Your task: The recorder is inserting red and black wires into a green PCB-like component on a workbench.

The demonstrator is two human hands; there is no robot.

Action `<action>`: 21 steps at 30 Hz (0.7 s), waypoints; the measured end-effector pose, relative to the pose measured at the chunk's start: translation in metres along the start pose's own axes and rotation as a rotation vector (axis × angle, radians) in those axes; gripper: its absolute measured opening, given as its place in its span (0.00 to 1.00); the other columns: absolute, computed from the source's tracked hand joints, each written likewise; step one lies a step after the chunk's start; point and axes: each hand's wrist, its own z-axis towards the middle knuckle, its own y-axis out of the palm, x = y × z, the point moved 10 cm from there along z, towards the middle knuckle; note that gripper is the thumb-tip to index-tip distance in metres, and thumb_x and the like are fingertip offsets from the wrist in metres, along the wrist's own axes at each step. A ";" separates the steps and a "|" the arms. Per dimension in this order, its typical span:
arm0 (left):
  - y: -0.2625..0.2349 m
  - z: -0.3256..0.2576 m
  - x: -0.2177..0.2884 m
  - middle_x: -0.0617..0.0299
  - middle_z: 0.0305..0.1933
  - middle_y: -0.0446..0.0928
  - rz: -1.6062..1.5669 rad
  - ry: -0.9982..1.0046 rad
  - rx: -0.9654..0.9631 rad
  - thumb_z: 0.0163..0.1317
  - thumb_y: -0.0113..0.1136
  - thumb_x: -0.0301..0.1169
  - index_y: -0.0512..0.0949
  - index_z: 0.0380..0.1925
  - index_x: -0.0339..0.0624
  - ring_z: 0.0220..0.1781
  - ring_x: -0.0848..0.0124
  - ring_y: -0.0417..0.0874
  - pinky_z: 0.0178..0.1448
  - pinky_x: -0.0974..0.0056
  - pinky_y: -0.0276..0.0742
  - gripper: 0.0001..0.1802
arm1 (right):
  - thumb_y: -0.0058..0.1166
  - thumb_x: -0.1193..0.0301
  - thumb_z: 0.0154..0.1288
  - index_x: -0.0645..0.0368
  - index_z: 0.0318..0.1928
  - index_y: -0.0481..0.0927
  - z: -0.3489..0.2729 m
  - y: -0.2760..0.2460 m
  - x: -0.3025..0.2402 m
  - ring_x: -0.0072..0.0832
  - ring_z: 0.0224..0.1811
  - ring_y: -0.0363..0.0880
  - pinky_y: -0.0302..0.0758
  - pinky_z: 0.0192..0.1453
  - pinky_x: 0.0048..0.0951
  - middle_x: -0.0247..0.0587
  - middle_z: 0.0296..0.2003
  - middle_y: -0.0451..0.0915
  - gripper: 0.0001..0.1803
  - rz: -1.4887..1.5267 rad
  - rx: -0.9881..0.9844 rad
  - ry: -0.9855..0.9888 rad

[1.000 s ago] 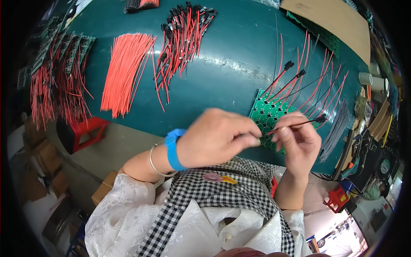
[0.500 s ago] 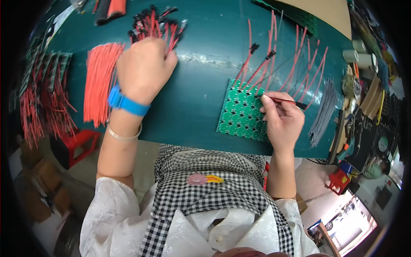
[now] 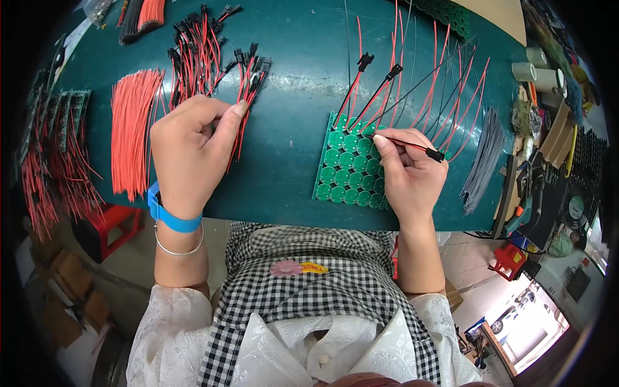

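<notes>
My left hand [image 3: 193, 151] is closed, thumb and finger pinched at a small bunch of red and black connector leads [image 3: 247, 90]. Their black plugs point away from me and their wires trail past my thumb. Beside it lies a larger pile of the same leads [image 3: 196, 55]. My right hand [image 3: 414, 174] pinches another connector lead [image 3: 412, 146] over the green circuit board panel [image 3: 348, 161]. This lead's black plug sticks out to the right; its wire end points at the panel's upper part. Two plugged leads and several loose red and dark wires rise from the panel's far edge.
A bundle of red wires [image 3: 135, 132] lies left of my left hand, and grey wires [image 3: 483, 161] lie at the right. Finished-looking wired panels [image 3: 61, 135] hang over the table's left side. White spools [image 3: 538, 74] stand at the right edge; a green panel [image 3: 445, 16] lies far back.
My left hand has come nearer and slightly left, off the pile, with the small bunch of leads now apart from it. My right hand stays at the panel with its lead.
</notes>
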 end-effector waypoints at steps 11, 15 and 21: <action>-0.003 -0.010 -0.016 0.66 0.20 0.75 -0.296 -0.067 0.058 0.62 0.71 0.26 0.84 0.28 0.32 0.21 0.82 0.66 0.24 0.72 0.58 0.08 | 0.68 0.79 0.60 0.64 0.35 0.87 0.001 0.000 -0.003 0.25 0.24 0.78 0.73 0.28 0.24 0.40 0.27 0.83 0.03 -0.062 0.003 -0.032; -0.001 -0.012 -0.008 0.65 0.20 0.75 -0.215 -0.044 -0.028 0.62 0.71 0.26 0.84 0.27 0.32 0.21 0.82 0.66 0.25 0.72 0.59 0.09 | 0.68 0.79 0.60 0.64 0.34 0.86 0.000 0.000 0.000 0.26 0.25 0.79 0.73 0.29 0.24 0.41 0.27 0.83 0.04 -0.039 0.012 -0.022; 0.002 -0.019 -0.004 0.64 0.25 0.79 -0.324 -0.084 -0.055 0.67 0.67 0.26 0.83 0.31 0.33 0.21 0.83 0.68 0.25 0.74 0.60 0.07 | 0.67 0.80 0.60 0.64 0.35 0.86 0.004 0.003 -0.006 0.25 0.27 0.80 0.75 0.31 0.24 0.40 0.29 0.84 0.03 -0.050 -0.021 -0.051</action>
